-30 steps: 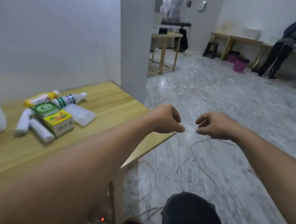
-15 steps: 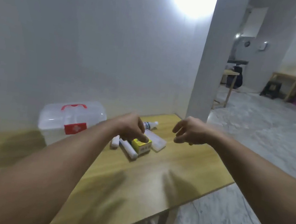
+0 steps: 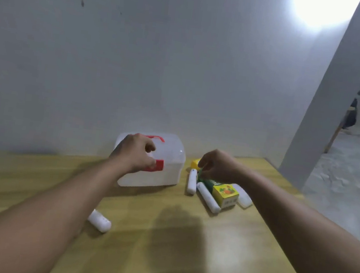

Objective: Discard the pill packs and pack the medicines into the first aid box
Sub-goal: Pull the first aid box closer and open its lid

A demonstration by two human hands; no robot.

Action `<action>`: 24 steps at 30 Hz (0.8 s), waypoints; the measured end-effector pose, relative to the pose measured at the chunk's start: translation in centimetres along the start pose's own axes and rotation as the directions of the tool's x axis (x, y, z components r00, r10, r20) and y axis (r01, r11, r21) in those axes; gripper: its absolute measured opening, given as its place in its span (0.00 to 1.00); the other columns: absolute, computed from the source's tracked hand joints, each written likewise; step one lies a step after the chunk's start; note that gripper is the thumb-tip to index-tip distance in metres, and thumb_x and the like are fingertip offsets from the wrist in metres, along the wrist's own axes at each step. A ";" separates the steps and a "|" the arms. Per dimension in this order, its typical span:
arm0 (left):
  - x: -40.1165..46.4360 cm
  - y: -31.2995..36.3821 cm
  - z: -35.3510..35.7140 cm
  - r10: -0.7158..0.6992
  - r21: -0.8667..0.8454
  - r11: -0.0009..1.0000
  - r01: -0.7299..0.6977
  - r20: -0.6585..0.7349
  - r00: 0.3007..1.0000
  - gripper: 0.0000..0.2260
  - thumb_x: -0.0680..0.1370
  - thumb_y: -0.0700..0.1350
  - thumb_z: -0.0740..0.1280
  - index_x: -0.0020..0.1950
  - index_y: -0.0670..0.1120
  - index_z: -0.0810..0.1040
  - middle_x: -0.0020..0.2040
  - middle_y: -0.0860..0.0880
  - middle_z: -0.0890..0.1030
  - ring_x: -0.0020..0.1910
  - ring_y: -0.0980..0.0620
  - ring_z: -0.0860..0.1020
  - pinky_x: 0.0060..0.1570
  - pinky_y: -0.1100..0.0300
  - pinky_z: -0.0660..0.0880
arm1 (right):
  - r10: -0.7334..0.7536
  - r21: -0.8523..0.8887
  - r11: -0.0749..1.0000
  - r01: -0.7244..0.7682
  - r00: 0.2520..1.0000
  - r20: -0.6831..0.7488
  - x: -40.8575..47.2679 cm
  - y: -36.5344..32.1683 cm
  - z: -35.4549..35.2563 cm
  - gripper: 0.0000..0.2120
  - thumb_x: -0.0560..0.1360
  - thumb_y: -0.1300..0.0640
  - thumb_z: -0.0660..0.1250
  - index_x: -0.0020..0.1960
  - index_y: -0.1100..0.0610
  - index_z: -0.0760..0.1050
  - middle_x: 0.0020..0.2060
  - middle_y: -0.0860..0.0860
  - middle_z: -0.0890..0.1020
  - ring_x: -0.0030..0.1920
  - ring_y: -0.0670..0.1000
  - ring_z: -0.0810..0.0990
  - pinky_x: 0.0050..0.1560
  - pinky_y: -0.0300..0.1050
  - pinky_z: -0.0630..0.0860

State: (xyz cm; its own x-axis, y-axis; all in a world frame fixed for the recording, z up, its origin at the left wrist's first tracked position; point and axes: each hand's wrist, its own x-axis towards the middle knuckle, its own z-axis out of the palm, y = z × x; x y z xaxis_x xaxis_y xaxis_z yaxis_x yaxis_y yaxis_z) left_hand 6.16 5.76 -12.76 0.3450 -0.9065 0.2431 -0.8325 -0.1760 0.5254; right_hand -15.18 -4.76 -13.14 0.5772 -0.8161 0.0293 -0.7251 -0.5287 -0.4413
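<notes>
The first aid box (image 3: 171, 158), translucent white with a red handle and red latch, stands shut on the wooden table (image 3: 183, 240) by the wall. My left hand (image 3: 134, 153) hovers at its front beside the latch, fingers curled and apart, holding nothing. Right of the box lie the medicines: a green box (image 3: 210, 183), a yellow box (image 3: 226, 194) with an orange picture, two white tubes (image 3: 192, 181) (image 3: 208, 198), a yellow item (image 3: 195, 163) and a clear plastic pack (image 3: 244, 199). My right hand (image 3: 216, 166) reaches down, fingertips closed around the green box's far end.
A white roll (image 3: 99, 221) lies alone on the table beside my left forearm. The table's right edge runs close to a grey pillar (image 3: 313, 122), with marble floor (image 3: 352, 177) beyond. A plain wall stands directly behind the box.
My view swung left from the floor and black bin back to the table. Both hands moved forward: the left to the box's front, the right down onto the medicines.
</notes>
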 end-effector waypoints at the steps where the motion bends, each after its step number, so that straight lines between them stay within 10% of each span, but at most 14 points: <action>1: 0.1 -1.0 -0.2 -0.019 0.025 1.000 0.020 -0.036 0.999 0.21 0.67 0.46 0.75 0.59 0.45 0.80 0.58 0.49 0.80 0.58 0.47 0.78 0.57 0.55 0.75 | -0.025 -0.005 1.000 0.025 0.999 -0.023 0.3 -0.8 0.6 0.10 0.70 0.59 0.73 0.51 0.58 0.81 0.42 0.51 0.82 0.45 0.52 0.81 0.47 0.42 0.77; 10: 0.7 -6.3 0.1 0.022 0.296 0.954 -0.044 0.077 0.997 0.39 0.71 0.55 0.72 0.77 0.50 0.57 0.79 0.49 0.54 0.78 0.48 0.54 0.75 0.48 0.55 | -0.084 -0.078 0.995 0.064 0.954 -0.286 2.0 -4.0 8.3 0.11 0.71 0.51 0.71 0.49 0.56 0.78 0.45 0.52 0.83 0.47 0.56 0.80 0.44 0.48 0.76; 13: 1.1 -6.9 0.5 0.040 0.347 0.935 -0.077 0.111 0.993 0.42 0.72 0.55 0.72 0.78 0.50 0.52 0.80 0.51 0.51 0.79 0.52 0.49 0.76 0.47 0.50 | -0.432 -0.435 0.869 0.235 0.788 -0.437 2.6 -4.0 9.8 0.17 0.68 0.53 0.75 0.52 0.58 0.75 0.49 0.54 0.79 0.48 0.58 0.78 0.42 0.49 0.74; 18: 1.4 -8.2 1.4 0.126 0.278 0.953 -0.122 0.006 0.992 0.39 0.71 0.49 0.74 0.77 0.50 0.57 0.78 0.52 0.58 0.78 0.53 0.53 0.75 0.52 0.56 | -0.648 -0.626 0.675 0.390 0.719 -0.251 4.7 -3.8 10.1 0.31 0.63 0.51 0.79 0.61 0.58 0.73 0.62 0.58 0.77 0.62 0.60 0.74 0.63 0.56 0.72; 24: 1.8 -8.7 2.2 0.154 0.223 0.966 -0.133 -0.077 0.985 0.37 0.71 0.46 0.75 0.76 0.50 0.62 0.77 0.52 0.62 0.77 0.53 0.57 0.74 0.58 0.57 | -0.694 -0.618 0.635 0.463 0.694 -0.193 6.3 -3.8 9.9 0.31 0.60 0.54 0.81 0.59 0.58 0.73 0.61 0.58 0.78 0.62 0.59 0.76 0.63 0.53 0.72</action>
State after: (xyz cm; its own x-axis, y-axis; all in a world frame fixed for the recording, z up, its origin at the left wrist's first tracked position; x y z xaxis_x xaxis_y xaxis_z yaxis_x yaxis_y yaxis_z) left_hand 13.10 4.79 -18.68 0.2450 -0.8908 0.3827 -0.9467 -0.1345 0.2928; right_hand -5.10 -5.60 -20.14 0.8309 -0.2449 0.4996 -0.4258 -0.8579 0.2877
